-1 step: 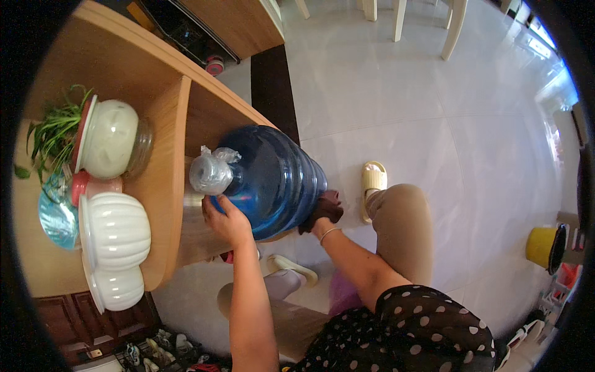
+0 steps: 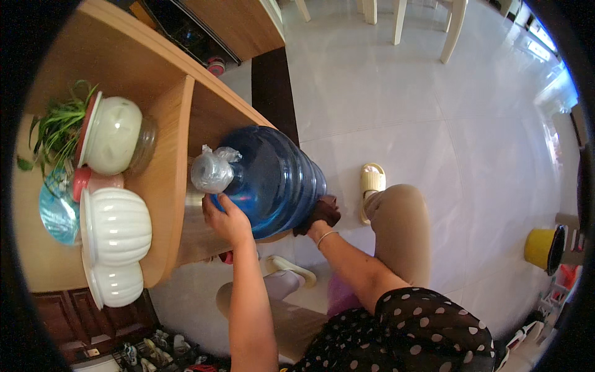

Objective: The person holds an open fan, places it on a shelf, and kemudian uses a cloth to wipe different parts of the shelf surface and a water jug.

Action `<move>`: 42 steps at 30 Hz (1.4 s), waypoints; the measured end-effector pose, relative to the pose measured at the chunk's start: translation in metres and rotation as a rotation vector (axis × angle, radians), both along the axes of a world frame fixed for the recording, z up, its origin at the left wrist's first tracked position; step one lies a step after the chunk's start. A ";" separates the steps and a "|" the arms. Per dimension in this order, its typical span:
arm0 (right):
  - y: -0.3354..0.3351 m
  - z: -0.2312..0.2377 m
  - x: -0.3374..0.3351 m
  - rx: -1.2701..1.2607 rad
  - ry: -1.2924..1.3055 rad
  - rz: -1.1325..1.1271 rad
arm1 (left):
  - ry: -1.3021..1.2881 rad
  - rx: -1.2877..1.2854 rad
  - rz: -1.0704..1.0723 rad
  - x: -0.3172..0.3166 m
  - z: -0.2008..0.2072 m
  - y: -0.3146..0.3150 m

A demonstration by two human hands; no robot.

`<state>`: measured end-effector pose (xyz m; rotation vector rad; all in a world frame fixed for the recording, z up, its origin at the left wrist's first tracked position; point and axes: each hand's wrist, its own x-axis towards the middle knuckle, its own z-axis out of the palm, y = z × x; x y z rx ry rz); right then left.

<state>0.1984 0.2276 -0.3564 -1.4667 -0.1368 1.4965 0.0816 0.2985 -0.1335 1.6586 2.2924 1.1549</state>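
Observation:
A large blue water-cooler bottle (image 2: 266,177) lies tilted in front of the wooden shelf unit, its neck toward the left. Crumpled clear plastic wrap (image 2: 212,170) covers the neck and cap. My left hand (image 2: 229,220) grips the bottle's shoulder just under the neck, the thumb up and the fingers curled beneath. At the other end, my right hand (image 2: 318,228) presses a dark brown cloth (image 2: 325,209) to the side near the base. That hand's fingers are mostly covered by the cloth.
On the wooden shelf unit (image 2: 167,111) at left stand a potted plant (image 2: 114,133) and white ribbed bowls (image 2: 118,226). My slippered foot (image 2: 373,180) is right of the bottle. White chair legs (image 2: 396,22) stand at the back, a yellow bin (image 2: 540,248) far right, shoes (image 2: 158,353) lower left.

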 end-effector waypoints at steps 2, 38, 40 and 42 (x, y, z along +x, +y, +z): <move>-0.010 0.029 -0.011 0.055 0.275 -0.162 | 0.028 0.021 -0.008 0.003 0.005 -0.002; 0.130 0.265 0.058 -0.087 -1.788 1.156 | 0.027 0.086 0.012 0.002 0.023 -0.020; 0.151 0.207 0.078 -0.041 -1.917 1.005 | -0.032 -0.019 -0.001 0.007 0.033 -0.020; 0.155 0.189 0.087 -0.032 -1.971 0.936 | -0.086 -0.113 -0.008 0.009 0.033 -0.018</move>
